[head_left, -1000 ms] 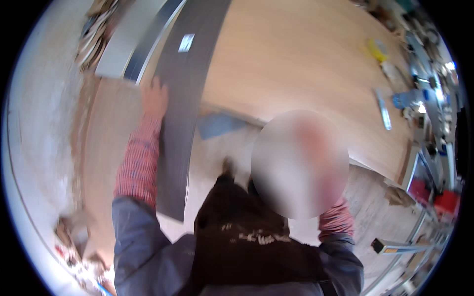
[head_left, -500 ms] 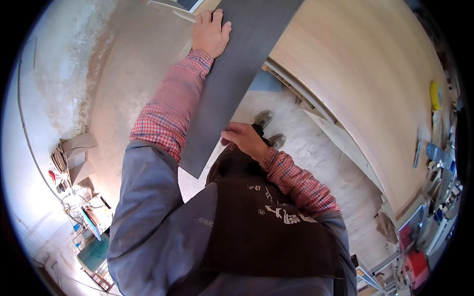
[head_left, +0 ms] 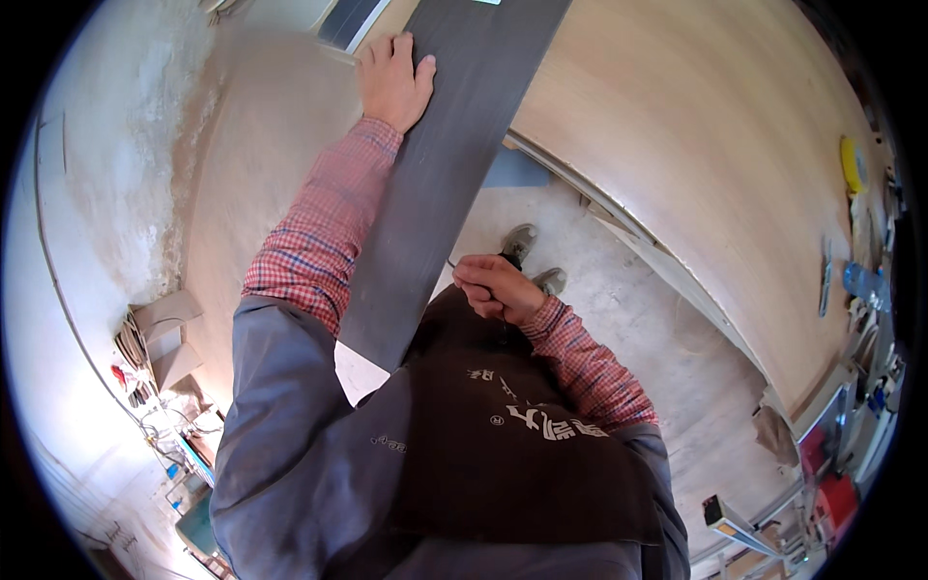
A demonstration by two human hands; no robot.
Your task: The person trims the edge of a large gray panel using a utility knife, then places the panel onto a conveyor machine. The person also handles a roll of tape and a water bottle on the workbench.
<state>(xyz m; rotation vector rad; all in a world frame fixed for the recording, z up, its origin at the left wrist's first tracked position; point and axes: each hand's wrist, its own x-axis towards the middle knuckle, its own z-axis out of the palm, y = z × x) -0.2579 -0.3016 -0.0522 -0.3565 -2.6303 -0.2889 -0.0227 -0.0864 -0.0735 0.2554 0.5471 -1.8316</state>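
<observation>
A long dark grey board stretches from the far edge of the view down toward my body, its near end close to my apron. My left hand lies flat on the board's left side near the far end, fingers stretched out and slightly apart. Beside the board's right edge, my right hand is closed, in front of my apron and apart from the board. A thin dark tip pokes out past its fingers toward the board; the rest of what it holds is hidden.
A wide pale wood worktop curves along the right, carrying a yellow tape roll, a slim knife-like tool and a clear plastic bottle. Another pale surface spreads to the left. My shoes stand on the floor between.
The board's near end sits slightly closer to my body in view. My right hand has come away from the board's edge and closed, with a thin dark tip now showing.
</observation>
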